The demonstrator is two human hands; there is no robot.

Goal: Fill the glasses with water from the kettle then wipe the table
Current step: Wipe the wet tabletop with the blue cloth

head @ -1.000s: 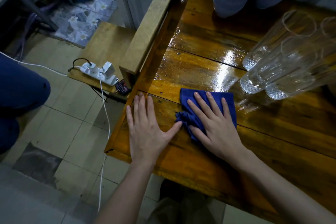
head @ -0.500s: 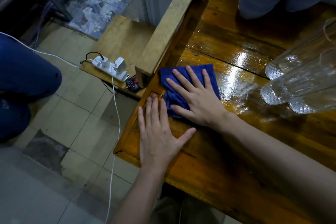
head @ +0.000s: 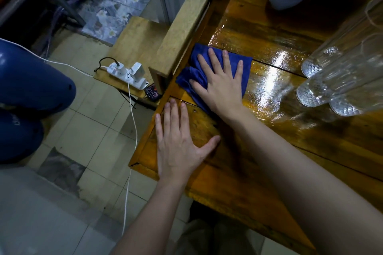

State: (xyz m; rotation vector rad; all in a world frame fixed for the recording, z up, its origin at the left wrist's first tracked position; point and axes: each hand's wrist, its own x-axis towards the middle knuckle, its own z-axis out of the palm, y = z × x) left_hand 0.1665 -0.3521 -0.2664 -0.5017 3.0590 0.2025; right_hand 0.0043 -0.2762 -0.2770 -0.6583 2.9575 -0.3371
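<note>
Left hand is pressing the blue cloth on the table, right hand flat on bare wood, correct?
Swapped. The head view shows the right hand pressing the blue cloth on the table, and the left hand flat on bare wood.

You have one view only, from the camera on your head, looking steeply down and forward from close above the near left corner of the glossy brown wooden table (head: 269, 151). Its wide lens bends the edges, taking in the pale tiled floor (head: 87, 122) beyond the left edge.
</note>
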